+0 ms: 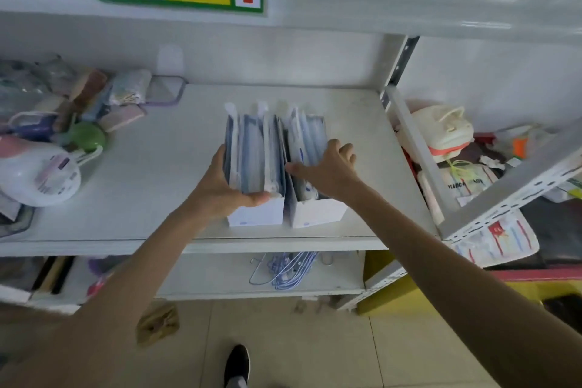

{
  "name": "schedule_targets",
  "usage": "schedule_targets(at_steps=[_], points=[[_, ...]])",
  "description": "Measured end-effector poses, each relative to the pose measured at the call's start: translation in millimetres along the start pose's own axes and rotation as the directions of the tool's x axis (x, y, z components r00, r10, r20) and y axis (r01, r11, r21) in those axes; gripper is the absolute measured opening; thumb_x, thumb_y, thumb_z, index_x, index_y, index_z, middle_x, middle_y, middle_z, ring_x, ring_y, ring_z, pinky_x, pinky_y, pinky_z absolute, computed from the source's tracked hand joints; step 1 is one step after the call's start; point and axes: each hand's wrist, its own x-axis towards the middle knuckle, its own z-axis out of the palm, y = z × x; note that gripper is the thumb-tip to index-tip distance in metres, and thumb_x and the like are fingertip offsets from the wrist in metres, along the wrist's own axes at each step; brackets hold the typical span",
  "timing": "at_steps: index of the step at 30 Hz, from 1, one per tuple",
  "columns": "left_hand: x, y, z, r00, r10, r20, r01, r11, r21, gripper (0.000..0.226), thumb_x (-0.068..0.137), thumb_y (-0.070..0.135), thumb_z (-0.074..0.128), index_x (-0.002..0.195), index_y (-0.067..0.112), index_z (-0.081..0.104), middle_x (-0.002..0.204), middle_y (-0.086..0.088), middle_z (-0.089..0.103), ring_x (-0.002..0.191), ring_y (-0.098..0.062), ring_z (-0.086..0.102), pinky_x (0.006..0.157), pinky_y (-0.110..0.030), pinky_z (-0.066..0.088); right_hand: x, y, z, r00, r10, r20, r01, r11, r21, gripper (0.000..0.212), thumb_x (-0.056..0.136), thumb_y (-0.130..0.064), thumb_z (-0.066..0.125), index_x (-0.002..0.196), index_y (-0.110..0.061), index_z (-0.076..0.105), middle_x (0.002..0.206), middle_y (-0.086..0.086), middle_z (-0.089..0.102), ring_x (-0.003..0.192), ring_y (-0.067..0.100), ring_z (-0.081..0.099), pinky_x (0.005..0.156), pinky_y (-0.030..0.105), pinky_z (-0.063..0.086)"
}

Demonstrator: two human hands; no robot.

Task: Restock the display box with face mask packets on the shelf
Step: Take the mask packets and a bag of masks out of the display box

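Two white display boxes stand side by side on the white shelf point(346, 123). The left box point(256, 214) and the right box point(318, 213) both hold upright blue-and-white face mask packets point(252, 148). My left hand point(217, 186) grips the left box, fingers on its left wall and thumb across its front edge. Resting on top of the packets in the right box point(307, 138) is my right hand point(327, 168), fingers spread, thumb pressing between the two boxes.
Plastic cups, a white kettle-like item point(41, 176) and wrapped goods crowd the shelf's left end. A metal shelf upright point(419, 151) and a bin of bagged goods point(447, 132) lie to the right. Hangers point(283, 268) sit on the lower shelf. My shoe point(236, 365) is below.
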Motion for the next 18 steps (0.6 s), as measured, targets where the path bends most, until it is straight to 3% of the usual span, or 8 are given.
schedule_targets(at_steps=[2, 4, 5, 7, 9, 12, 15, 18], points=[[-4.3, -3.3, -7.5, 1.000, -0.025, -0.018, 0.025, 0.998, 0.052, 0.118, 0.053, 0.028, 0.095, 0.148, 0.026, 0.026, 0.136, 0.005, 0.050, 0.124, -0.015, 0.052, 0.107, -0.036, 0.043, -3.2, -6.3, 2.7, 0.999, -0.020, 0.047, 0.019, 0.999, 0.026, 0.095, 0.077, -0.070, 0.059, 0.136, -0.002, 0.028, 0.131, 0.016, 0.028, 0.127, 0.031, 0.027, 0.108, 0.046, 0.031], [-8.0, -4.1, -8.5, 0.994, 0.062, -0.093, -0.034, 0.960, 0.278, 0.134, 0.050, 0.049, 0.091, 0.154, 0.025, 0.009, 0.158, -0.002, 0.021, 0.146, -0.022, 0.022, 0.120, -0.042, 0.021, -5.0, -8.3, 0.5, 0.997, -0.049, 0.052, 0.044, 0.995, 0.094, 0.076, 0.088, -0.065, 0.046, 0.133, -0.005, 0.033, 0.130, 0.015, 0.027, 0.126, 0.031, 0.026, 0.110, 0.047, 0.028], [-11.5, -2.1, -7.0, 0.978, 0.181, -0.101, -0.124, 0.903, 0.411, 0.135, 0.056, 0.053, 0.087, 0.155, 0.023, 0.000, 0.163, 0.000, 0.004, 0.150, -0.019, 0.003, 0.122, -0.040, 0.008, -5.9, -7.4, -2.4, 0.996, -0.084, 0.015, 0.081, 0.989, 0.124, 0.059, 0.095, -0.055, 0.041, 0.128, -0.006, 0.040, 0.131, 0.015, 0.029, 0.127, 0.032, 0.026, 0.110, 0.046, 0.026], [-17.2, 7.9, -2.2, 0.890, 0.456, 0.000, -0.376, 0.734, 0.566, 0.122, 0.068, 0.061, 0.074, 0.156, 0.023, -0.001, 0.163, 0.005, -0.006, 0.149, -0.011, -0.013, 0.121, -0.035, -0.005, -5.4, -3.0, -9.1, 0.985, -0.153, -0.079, 0.161, 0.982, 0.102, 0.031, 0.100, -0.028, 0.036, 0.114, -0.005, 0.052, 0.132, 0.017, 0.034, 0.127, 0.035, 0.029, 0.108, 0.042, 0.025], [-16.6, 24.0, 5.1, 0.823, 0.544, 0.164, -0.517, 0.597, 0.613, 0.105, 0.075, 0.072, 0.058, 0.156, 0.028, 0.008, 0.164, 0.007, 0.000, 0.149, -0.009, -0.013, 0.121, -0.036, -0.007, -4.9, -0.8, -13.4, 0.982, -0.181, -0.053, 0.180, 0.983, -0.031, 0.032, 0.097, -0.019, 0.044, 0.122, -0.002, 0.052, 0.133, 0.018, 0.037, 0.126, 0.036, 0.032, 0.106, 0.039, 0.028], [-5.2, 34.5, 22.4, 0.793, 0.490, 0.361, -0.582, 0.437, 0.686, 0.095, 0.078, 0.081, 0.036, 0.156, 0.030, 0.012, 0.164, 0.007, 0.000, 0.149, -0.012, -0.014, 0.121, -0.042, -0.007, 4.5, -0.5, -9.4, 0.975, -0.220, 0.017, 0.219, 0.959, -0.179, 0.043, 0.090, -0.038, 0.054, 0.118, -0.006, 0.050, 0.124, 0.014, 0.042, 0.120, 0.035, 0.036, 0.097, 0.038, 0.031], [-0.6, 25.3, 34.2, 0.815, 0.426, 0.394, -0.559, 0.394, 0.730, 0.094, 0.075, 0.081, 0.033, 0.152, 0.028, 0.023, 0.164, 0.007, 0.011, 0.151, -0.014, -0.004, 0.121, -0.038, -0.007, 10.3, -3.1, -10.3, 0.979, -0.201, 0.038, 0.205, 0.958, -0.198, 0.046, 0.086, -0.046, 0.056, 0.111, -0.008, 0.049, 0.115, 0.012, 0.045, 0.114, 0.032, 0.037, 0.086, 0.034, 0.030], [-0.6, 10.7, 31.6, 0.841, 0.410, 0.353, -0.511, 0.389, 0.767, 0.091, 0.078, 0.078, 0.041, 0.149, 0.021, 0.032, 0.159, 0.002, 0.026, 0.149, -0.019, 0.015, 0.122, -0.037, 0.001, 7.1, -0.2, -17.6, 0.986, -0.158, 0.059, 0.167, 0.963, -0.211, 0.048, 0.091, -0.042, 0.056, 0.118, -0.003, 0.047, 0.123, 0.017, 0.037, 0.115, 0.032, 0.035, 0.093, 0.037, 0.033]])
